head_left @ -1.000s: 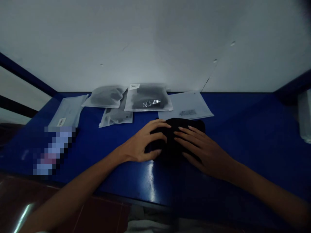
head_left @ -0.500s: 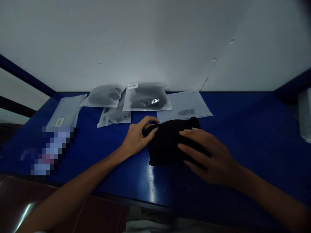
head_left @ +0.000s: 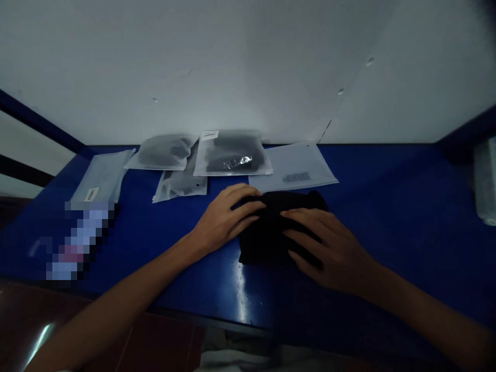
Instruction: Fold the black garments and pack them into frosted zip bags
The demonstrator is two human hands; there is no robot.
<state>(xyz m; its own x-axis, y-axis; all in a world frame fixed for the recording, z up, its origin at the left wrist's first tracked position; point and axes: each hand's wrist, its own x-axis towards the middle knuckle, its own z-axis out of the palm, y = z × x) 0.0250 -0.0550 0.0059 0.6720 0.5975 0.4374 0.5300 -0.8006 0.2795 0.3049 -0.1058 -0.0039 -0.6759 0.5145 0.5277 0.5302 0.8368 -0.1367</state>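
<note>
Since both hands are spread right over it, the black cloth bundle (head_left: 267, 243) is the main thing here, sitting roughly mid-table on the blue tabletop (head_left: 387, 222), its far edge right up by the white sheet (head_left: 294, 168). Looks like a folded garment, but it's too dark to make out any detail. The left hand (head_left: 227, 219) is on its left side, fingers loosely together and curved over the top, while the right hand (head_left: 331, 248) comes in from the right, palm down with fingers slightly spread and pointing left. Neither is clearly pinching anything, so honestly I can't tell if they're gripping or just pressing, though my guess is they're placed like that to keep the folds flat and in shape. Along the far side there's a neat row of frosted zip bags, with the largest one (head_left: 232, 155) holding something dark and the one to its left (head_left: 163, 152) looking similar, probably lined up that way to keep them within easy reach. Further left there's a pale flat bag (head_left: 103, 175), and near that a pixelated object (head_left: 83, 240) lies on the table, blurred too much to identify
</note>
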